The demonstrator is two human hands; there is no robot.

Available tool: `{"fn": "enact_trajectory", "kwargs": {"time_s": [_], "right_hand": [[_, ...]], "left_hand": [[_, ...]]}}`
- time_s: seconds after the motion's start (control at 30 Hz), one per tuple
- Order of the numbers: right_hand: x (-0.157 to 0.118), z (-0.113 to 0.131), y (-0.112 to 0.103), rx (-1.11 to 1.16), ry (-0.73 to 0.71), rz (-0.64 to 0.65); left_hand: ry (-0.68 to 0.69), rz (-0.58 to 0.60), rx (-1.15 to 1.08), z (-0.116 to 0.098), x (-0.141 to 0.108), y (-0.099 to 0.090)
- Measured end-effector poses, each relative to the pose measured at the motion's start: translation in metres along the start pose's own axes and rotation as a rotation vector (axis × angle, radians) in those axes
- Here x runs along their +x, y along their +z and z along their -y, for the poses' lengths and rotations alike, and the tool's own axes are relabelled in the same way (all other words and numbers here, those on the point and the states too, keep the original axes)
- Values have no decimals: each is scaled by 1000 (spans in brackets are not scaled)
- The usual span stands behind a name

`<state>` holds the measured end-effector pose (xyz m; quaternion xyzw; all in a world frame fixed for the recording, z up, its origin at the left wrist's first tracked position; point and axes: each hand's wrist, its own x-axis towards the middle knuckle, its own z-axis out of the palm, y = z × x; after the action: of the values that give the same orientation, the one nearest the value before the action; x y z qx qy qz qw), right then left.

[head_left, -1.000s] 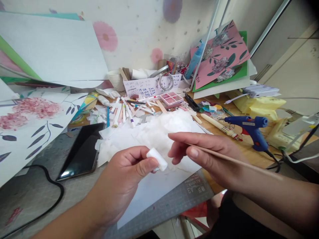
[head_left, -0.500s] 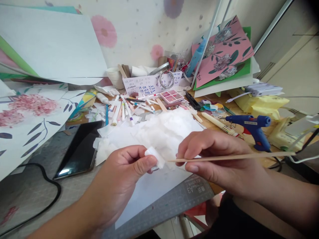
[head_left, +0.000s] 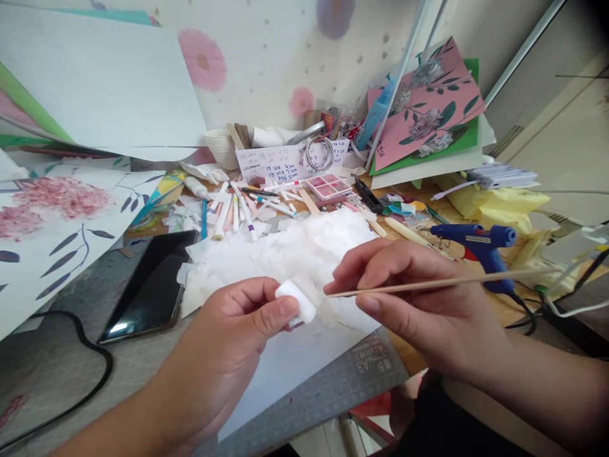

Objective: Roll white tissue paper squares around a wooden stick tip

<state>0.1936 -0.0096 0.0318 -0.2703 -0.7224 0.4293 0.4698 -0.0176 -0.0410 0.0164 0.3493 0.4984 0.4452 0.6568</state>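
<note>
A short white roll (head_left: 297, 301) is held in the left hand (head_left: 242, 324), pinched between thumb and curled forefinger, above the near part of the desk (head_left: 409, 352). A thin wooden stick (head_left: 457, 280) is held in the right hand (head_left: 419, 304), narrowly gripped between the thumb and the fingers above it; its tip is pointed at the roll's right side and appears just short of contact, and its long end is extended toward the desk's right edge. As far as can be judged, the roll has already been brought to a compact shape, while nothing can be seen stuck to or wound on the stick, so the two are not yet joined. Whether the roll is hollow or what it is made of cannot be told. Beneath the hands, a white sheet (head_left: 266, 374) is laid partly over a grey cutting mat (head_left: 342, 381) at the near edge, and a large heap of fluffy white material (head_left: 328, 238) is spread loose on it, apparently unworked. A dark phone (head_left: 150, 282) is placed left of the sheet, a blue glue gun (head_left: 492, 244) is set toward the right edge, and scattered markers (head_left: 242, 212) are gathered toward the back edge, beside a pink palette (head_left: 329, 186).
</note>
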Motion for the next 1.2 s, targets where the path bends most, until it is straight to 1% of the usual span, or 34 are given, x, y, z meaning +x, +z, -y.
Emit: {"fn": "enact_trajectory", "kwargs": {"time_s": [0.1,0.2,0.33,0.5,0.67,0.87,0.97,1.2], "right_hand": [[0,-1,1,82,50,-19],[-1,-1,4,130,92,-1],[-3,2,9,195,95,55],[-3,4,10,197,96,70],[-2,4,9,152,93,101],[-3,5,7,147,92,109],[-3,5,7,146,91,125],[-2,5,8,176,87,115]], "left_hand": [[-1,17,-24,0,0,0],[-17,37,-15,1,0,0],[-51,89,-23,3,2,-1],[-64,116,-64,4,2,0],[-62,97,-85,4,1,-1],[-55,80,-87,2,0,1],[-63,92,-100,2,1,2],[-90,83,-127,1,0,2]]}}
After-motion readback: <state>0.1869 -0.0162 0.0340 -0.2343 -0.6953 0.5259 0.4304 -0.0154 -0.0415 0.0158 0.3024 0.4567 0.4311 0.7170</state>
